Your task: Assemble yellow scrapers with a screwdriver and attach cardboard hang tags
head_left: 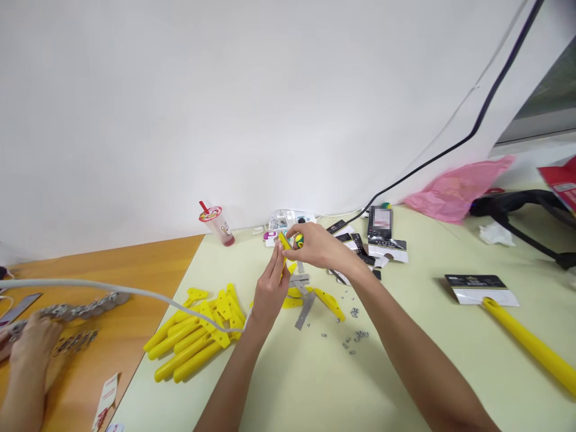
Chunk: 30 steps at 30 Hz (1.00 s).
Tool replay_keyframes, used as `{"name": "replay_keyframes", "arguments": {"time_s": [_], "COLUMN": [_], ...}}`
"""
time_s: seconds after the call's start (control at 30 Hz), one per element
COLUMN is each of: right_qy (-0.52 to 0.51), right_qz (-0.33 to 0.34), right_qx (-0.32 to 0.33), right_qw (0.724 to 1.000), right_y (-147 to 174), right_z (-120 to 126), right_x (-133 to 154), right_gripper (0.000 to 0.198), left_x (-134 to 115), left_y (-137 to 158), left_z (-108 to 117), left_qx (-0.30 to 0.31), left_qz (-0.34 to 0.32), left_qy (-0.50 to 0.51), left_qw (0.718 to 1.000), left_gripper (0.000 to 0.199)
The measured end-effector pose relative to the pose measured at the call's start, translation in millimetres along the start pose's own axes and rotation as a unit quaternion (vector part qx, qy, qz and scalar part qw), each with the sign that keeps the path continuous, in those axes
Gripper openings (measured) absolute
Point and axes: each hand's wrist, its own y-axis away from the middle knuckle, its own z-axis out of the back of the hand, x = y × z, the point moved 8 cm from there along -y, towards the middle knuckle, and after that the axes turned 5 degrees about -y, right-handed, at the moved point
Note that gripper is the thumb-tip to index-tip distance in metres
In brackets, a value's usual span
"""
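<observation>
From where I stood, the pile of yellow handles (191, 339) on the counter (299, 387) was easiest to reckon from. Beyond it and to its right, the person held a slim yellow piece (284, 242). The left hand (272, 283) had its grip closed on it, fingers flat together along the side, apparently to steady it; the right hand (320, 245) had its grip curled nearly closed round a green-and-yellow handle (299, 240), fingertips at the piece, perhaps to keep the two together. The piece's long axis ran away from the person, its far end pointing up, beyond the pile; its near end was lost behind fingers. Flat metal strips (306, 312) lay right of the pile, and small metal fittings (360, 335) farther right, presumably for easy reach.
</observation>
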Motion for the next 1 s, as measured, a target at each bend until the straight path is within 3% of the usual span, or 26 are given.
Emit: {"name": "replay_keyframes", "arguments": {"time_s": [0.23,0.37,0.47,0.57,0.7,0.77,0.83,0.93,1.0], "right_qy": [-0.006,-0.026,-0.045,-0.047,-0.064,-0.074,-0.086,-0.132,-0.181], "right_qz": [0.011,0.004,0.002,0.011,0.009,0.012,0.030,0.074,0.094], "right_qx": [0.026,0.029,0.036,0.035,0.034,0.015,-0.034,-0.107,-0.114], "right_qw": [1.000,0.999,0.998,0.998,0.997,0.997,0.995,0.983,0.972], "right_y": [-2.6,-1.6,-0.3,0.1,-1.5,-2.3,-1.8,3.0,5.9], "right_z": [-11.4,-12.5,-13.0,-13.8,-17.8,-15.5,-5.6,14.2,21.7], "right_x": [-0.7,-3.1,-2.4,-0.3,-0.9,-0.4,2.5,8.3,9.0], "right_gripper": [0.038,0.039,0.035,0.028,0.039,0.047,0.048,0.039,0.027], "left_x": [-8.1,-13.9,-11.8,-2.5,14.0,17.6,16.7,11.8,12.3], "left_y": [8.1,10.3,10.8,10.5,13.4,17.6,22.5,30.5,39.3], "left_z": [8.1,7.9,7.5,7.2,5.3,0.5,-7.9,-22.5,-29.9], "left_qx": [-0.047,-0.051,-0.041,-0.021,-0.011,-0.013,-0.014,-0.010,-0.013], "left_qz": [-0.065,-0.138,-0.146,-0.089,0.088,0.188,0.274,0.365,0.415], "left_qy": [-0.053,-0.110,-0.120,-0.074,0.079,0.192,0.325,0.509,0.583], "left_qw": [0.995,0.983,0.981,0.993,0.993,0.963,0.905,0.780,0.699], "left_gripper": [0.061,0.072,0.073,0.061,0.048,0.050,0.052,0.053,0.051]}}
